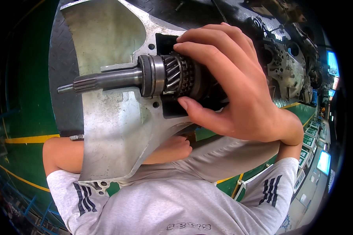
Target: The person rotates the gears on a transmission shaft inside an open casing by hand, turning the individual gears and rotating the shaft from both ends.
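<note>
Head cam: R hand (241, 88) round toothed gears (172, 73), splined shaft (113, 79), curved dull-metal hsg (111, 145).

Here everything is taken in by a single view, worn on the head and aimed forward and steeply down. At the near edge, the grey shirt (153, 203) is caught from above, its sleeves (276, 182) spread left and right. Just beyond, the right hand (243, 86) is shown very close, and the metal housing (111, 129) is looked down on from near too, the left forearm (64, 154) partly covered by it. A very wide, rounded field is covered: edges are bowed, corners swallowed in black! Off left, the green floor (29, 121) is reached; far right, a lit screen (324, 162) is squeezed in.
</note>
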### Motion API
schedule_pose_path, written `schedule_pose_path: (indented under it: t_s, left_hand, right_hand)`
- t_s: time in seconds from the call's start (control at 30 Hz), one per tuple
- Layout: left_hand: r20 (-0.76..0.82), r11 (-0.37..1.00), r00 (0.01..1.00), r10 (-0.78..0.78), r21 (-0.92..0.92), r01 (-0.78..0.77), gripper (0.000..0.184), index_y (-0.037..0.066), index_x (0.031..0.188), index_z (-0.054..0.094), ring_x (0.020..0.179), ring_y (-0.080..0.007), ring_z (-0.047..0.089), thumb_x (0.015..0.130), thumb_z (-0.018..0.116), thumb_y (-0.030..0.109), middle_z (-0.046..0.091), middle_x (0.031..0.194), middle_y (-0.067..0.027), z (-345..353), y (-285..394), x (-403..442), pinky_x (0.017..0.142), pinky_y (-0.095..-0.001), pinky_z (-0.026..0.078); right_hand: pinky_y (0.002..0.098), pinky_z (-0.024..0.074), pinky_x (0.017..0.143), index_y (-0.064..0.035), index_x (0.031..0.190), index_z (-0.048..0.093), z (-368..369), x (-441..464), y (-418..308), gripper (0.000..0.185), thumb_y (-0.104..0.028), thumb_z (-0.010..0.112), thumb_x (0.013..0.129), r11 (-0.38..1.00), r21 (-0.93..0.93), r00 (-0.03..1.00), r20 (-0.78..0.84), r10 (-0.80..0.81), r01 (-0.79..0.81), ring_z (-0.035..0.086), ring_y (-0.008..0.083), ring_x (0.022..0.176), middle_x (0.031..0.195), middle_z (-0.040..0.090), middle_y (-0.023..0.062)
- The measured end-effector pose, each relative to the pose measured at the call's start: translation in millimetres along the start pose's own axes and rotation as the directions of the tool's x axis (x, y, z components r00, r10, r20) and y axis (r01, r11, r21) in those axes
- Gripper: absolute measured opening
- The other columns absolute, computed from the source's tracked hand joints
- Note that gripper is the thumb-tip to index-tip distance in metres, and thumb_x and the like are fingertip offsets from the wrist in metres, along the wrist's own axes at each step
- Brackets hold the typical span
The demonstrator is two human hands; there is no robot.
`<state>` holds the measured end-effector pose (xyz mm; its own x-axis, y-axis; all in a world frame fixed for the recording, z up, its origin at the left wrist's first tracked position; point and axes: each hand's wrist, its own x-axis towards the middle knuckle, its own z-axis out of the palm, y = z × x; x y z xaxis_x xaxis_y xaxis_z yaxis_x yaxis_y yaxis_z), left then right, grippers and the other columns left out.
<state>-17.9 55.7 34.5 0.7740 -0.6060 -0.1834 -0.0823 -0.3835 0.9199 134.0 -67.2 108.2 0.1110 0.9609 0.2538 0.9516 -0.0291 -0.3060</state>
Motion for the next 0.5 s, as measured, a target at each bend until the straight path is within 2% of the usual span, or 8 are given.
schedule_pose_path:
  t_s: [0.5]
  left_hand:
    - [-0.027,0.997,0.999,-0.031,-0.066,0.029,0.026,-0.004,0.119,0.063,0.110,-0.0255,0.069,0.097,0.065,0.011,0.069,0.114,-0.0152,-5.8,5.2,-2.2,0.093,-0.0339,0.057]
  right_hand:
    - [0.0486,0.0465,0.104,0.0030,0.126,0.065,4.6,-1.8,-3.4,0.066,-0.010,0.085,0.065,1.000,-0.006,0.999,-0.043,0.005,-0.006,0.061,0.0390,0.116,0.125,0.065,0.0183]
